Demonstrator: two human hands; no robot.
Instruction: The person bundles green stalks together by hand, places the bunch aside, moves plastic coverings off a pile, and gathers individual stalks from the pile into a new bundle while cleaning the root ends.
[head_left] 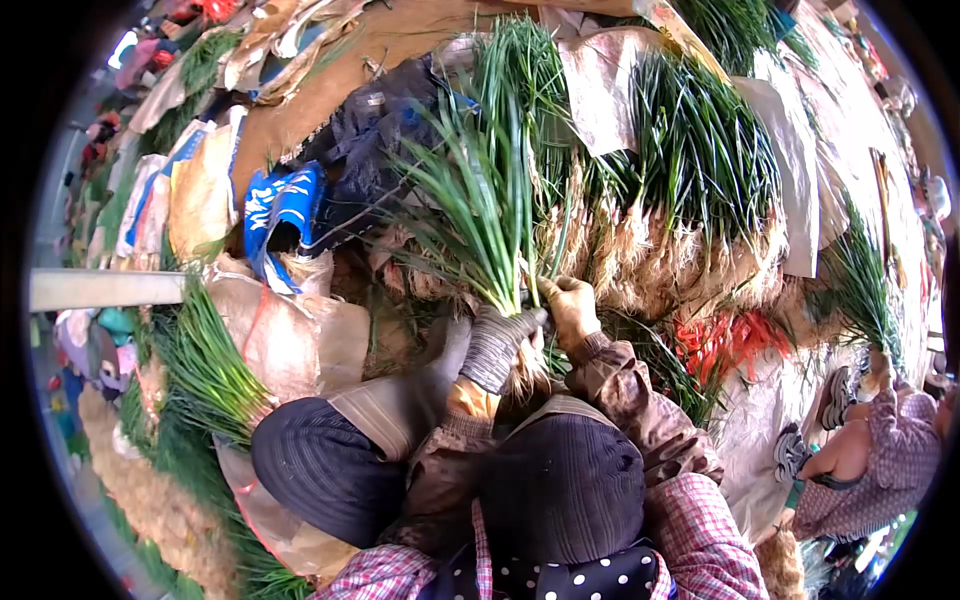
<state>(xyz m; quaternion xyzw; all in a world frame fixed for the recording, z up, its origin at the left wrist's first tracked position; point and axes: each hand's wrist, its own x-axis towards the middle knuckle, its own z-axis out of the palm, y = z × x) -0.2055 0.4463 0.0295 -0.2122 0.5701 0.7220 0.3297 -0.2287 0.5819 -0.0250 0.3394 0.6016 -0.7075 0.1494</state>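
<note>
My left hand [505, 340], in a grey knitted glove, is wrapped round the lower stems of a bunch of spring onions [490, 220]. Their green leaves fan upward, and pale roots [530, 368] hang below my fist. Close on the right, my bare right hand [570, 312] is closed in a pinch at a spring onion stalk at the bunch's edge. The exact grip of its fingertips is partly hidden. Just beyond my hands lies a thick row of spring onions [700, 150], leaves pointing away and tangled roots toward me.
A blue printed sack [290, 210] and dark sheeting [370, 130] lie at the left. Red ties [730, 340] are heaped to my right. Another bundle [215, 365] rests beside my left knee. A co-worker [870, 450] sits at the far right, holding spring onions.
</note>
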